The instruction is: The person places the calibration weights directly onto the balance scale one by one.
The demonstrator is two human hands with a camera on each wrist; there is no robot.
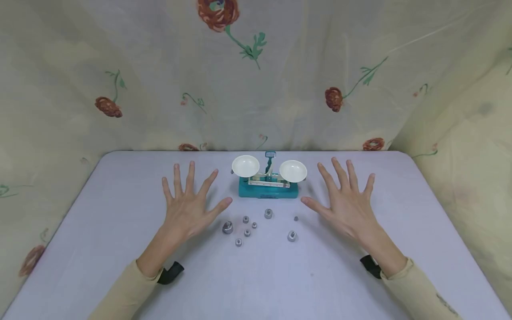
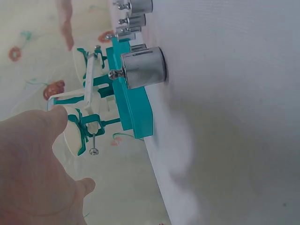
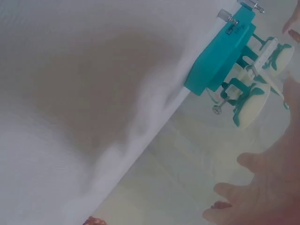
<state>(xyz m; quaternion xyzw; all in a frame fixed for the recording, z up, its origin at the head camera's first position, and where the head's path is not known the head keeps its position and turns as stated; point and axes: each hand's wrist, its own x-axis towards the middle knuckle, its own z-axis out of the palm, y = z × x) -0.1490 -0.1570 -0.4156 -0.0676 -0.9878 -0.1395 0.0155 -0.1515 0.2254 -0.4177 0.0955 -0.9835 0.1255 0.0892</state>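
A teal balance scale [image 1: 268, 190] stands at the table's far side. It carries two round white pans, a left pan [image 1: 246, 166] and a right pan [image 1: 293, 171]; the right one sits slightly lower. Several silver knobbed weights lie in front of it, among them a large weight [image 1: 227, 227], another weight [image 1: 292, 236] and a tiny one [image 1: 296, 218]. My left hand [image 1: 186, 211] hovers left of the scale, fingers spread and straight, holding nothing. On the other side my right hand [image 1: 348, 206] is spread likewise, above the table and apart from the scale.
The pale lilac table [image 1: 256, 284] has rounded far corners. Behind it hangs a cream curtain [image 1: 280, 89] with printed red flowers, and the cloth continues along both sides. A black strap piece [image 1: 170, 273] shows at my left wrist, a similar strap [image 1: 371, 266] at my right.
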